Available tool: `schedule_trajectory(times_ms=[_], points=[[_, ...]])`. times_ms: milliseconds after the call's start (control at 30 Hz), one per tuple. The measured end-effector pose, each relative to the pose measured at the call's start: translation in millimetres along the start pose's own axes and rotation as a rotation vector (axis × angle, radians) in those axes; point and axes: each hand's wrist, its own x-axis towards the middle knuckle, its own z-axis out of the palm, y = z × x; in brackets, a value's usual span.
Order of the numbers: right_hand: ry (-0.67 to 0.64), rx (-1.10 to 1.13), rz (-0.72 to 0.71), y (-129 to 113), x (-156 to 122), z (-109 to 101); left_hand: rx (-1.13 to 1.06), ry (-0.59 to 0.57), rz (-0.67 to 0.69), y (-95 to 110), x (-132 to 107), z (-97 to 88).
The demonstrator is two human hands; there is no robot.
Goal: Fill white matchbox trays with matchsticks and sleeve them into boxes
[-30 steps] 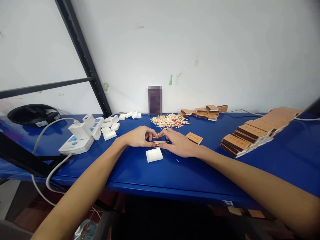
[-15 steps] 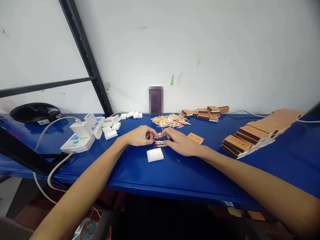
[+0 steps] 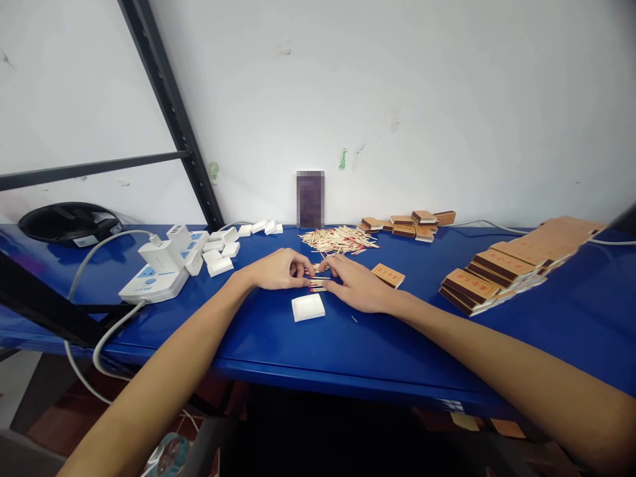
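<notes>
A small row of red-tipped matches (image 3: 319, 283) lies on the blue shelf between my two hands. My left hand (image 3: 279, 269) is curled, its thumb and fingers pinched at the left ends of the matches. At their right ends, my right hand (image 3: 358, 285) has its thumb and fingers closed in; the fingertips partly hide the matches. A white matchbox tray (image 3: 308, 308) sits just in front of both hands. Behind them spreads a loose heap of matches (image 3: 342, 240). An orange-brown matchbox cover (image 3: 388, 275) lies beside my right hand.
White trays (image 3: 218, 266) lie scattered at left, near a white power strip (image 3: 154, 285) with cables. Stacked matchboxes (image 3: 507, 268) stand at right, more matchboxes (image 3: 412, 225) at the back. A blurred dark upright object (image 3: 311, 199) leans against the wall. A black rack post (image 3: 173, 112) rises at left.
My hands stay almost in place, with slight finger movement around the matches. The matches between them have shifted a little. Everything else looks the same.
</notes>
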Motion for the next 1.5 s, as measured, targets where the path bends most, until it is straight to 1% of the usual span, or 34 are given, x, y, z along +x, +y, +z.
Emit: schedule_trajectory(times_ms=[333, 567, 800, 1033, 1167, 1300, 1500], points=[[0.006, -0.011, -0.003, 2.3, 1.6, 1.6, 0.009, 0.0, 0.009, 0.2, 0.2, 0.6], [0.019, 0.028, 0.016, 2.7, 1.1, 1.3, -0.058, 0.007, -0.026, 0.5, 0.3, 0.0], [0.032, 0.035, 0.004, 4.6, 2.1, 2.4, -0.069, -0.001, -0.039, -1.8, 0.1, -1.9], [0.023, 0.075, 0.052, 2.3, 1.7, 0.0, -0.063, -0.006, -0.043, -2.4, 0.8, -1.5], [0.044, 0.088, 0.05, 3.5, 2.3, 1.4, -0.06, -0.012, -0.039, -3.3, 1.1, -1.5], [0.07, 0.071, 0.047, 4.2, 3.9, 3.0, -0.069, -0.015, -0.034, -4.5, 0.7, -1.5], [0.068, 0.046, 0.048, 4.0, 4.1, 2.8, -0.087, -0.015, -0.038, -3.7, -0.3, -2.6]])
